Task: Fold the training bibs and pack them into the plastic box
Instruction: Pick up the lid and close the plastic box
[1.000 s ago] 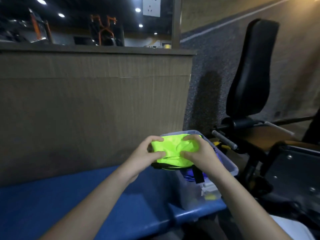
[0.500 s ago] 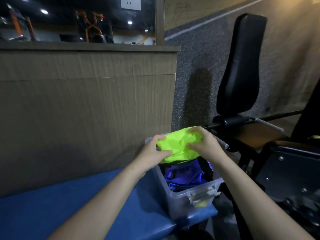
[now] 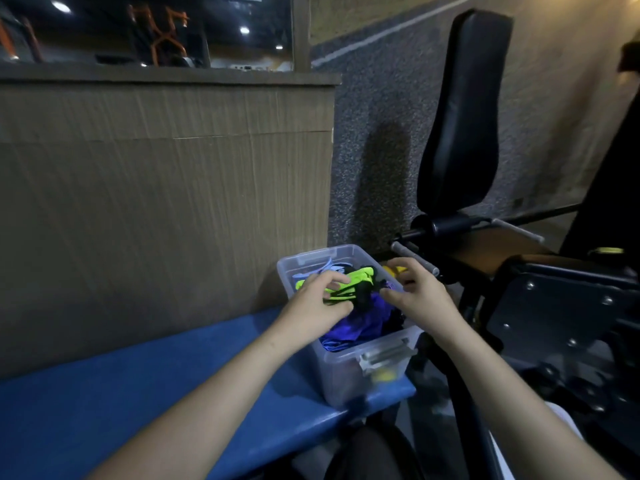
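clear plastic box (image 3: 341,370), shiny neon cloth bib (image 3: 349,284), matt blue bench pad (image 3: 138,393), wood-grain wall (image 3: 156,202)

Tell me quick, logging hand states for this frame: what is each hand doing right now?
Left hand: fingers curled on the neon-yellow bib, pressing it into the plastic box.
Right hand: open, holding nothing, hovering over the box.

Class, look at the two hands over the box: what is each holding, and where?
The left hand grips the green bib at its near left edge, inside the box. The right hand holds nothing.
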